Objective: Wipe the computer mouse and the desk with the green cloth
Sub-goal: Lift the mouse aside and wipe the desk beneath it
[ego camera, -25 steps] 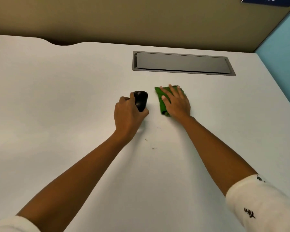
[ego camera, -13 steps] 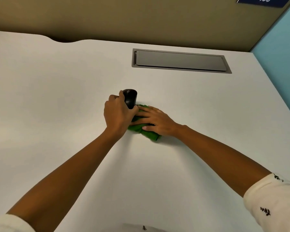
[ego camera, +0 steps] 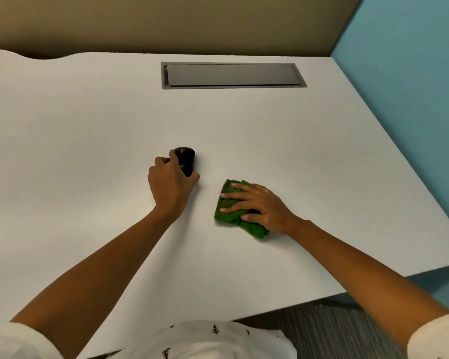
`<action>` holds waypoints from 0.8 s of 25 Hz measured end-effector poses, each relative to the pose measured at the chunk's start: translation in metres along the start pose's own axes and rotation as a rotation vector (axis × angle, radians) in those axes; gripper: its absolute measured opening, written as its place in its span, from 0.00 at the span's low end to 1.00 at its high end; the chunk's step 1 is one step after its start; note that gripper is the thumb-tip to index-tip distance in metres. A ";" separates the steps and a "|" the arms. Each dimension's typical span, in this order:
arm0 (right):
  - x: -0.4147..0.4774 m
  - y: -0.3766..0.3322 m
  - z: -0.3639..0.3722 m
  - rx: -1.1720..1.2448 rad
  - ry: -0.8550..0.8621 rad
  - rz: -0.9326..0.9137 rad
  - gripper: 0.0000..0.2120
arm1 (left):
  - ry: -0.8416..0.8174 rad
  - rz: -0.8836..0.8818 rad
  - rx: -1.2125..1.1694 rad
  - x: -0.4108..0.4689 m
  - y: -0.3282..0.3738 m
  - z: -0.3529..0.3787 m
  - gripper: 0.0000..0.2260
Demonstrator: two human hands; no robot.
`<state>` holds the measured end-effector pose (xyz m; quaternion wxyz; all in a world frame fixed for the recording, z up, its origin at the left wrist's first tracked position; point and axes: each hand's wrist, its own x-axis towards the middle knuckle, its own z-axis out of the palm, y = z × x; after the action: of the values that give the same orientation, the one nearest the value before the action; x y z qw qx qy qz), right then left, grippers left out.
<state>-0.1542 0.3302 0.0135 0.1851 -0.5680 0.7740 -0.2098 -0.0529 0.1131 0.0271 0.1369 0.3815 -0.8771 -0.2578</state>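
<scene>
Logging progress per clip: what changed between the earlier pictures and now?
The right hand slid the green cloth from beside the mouse to under it, then out to the right, nearer the desk front edge. The left hand kept gripping the black mouse throughout. The grey cable hatch is unchanged.

Black computer mouse (ego camera: 186,160); bright green cloth (ego camera: 231,211), finely ribbed. Plain white desk (ego camera: 88,130) with grey inset cable tray (ego camera: 232,75). Tan partition (ego camera: 166,22) behind, teal wall (ego camera: 412,86) at right. Cream shirt (ego camera: 218,340) dotted with small black tree motifs. Grey striped carpet (ego camera: 322,330).
</scene>
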 end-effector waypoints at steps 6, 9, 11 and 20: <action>-0.113 -0.017 0.026 -0.045 0.144 0.203 0.17 | 0.027 0.053 0.095 -0.011 0.000 0.013 0.30; -0.163 -0.032 0.041 -0.111 0.223 0.326 0.18 | 0.048 0.061 0.070 -0.013 -0.002 0.020 0.35; -0.189 -0.042 0.050 -0.131 0.285 0.393 0.18 | 0.063 0.067 0.037 -0.016 -0.004 0.023 0.38; -0.240 -0.073 0.058 -0.157 0.503 0.506 0.20 | 0.136 0.126 -0.074 -0.034 -0.004 0.032 0.31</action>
<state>0.0032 0.5335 0.0153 -0.0091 -0.3017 0.9251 -0.2304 -0.0414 0.1470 -0.0032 0.2260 0.3371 -0.8779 -0.2542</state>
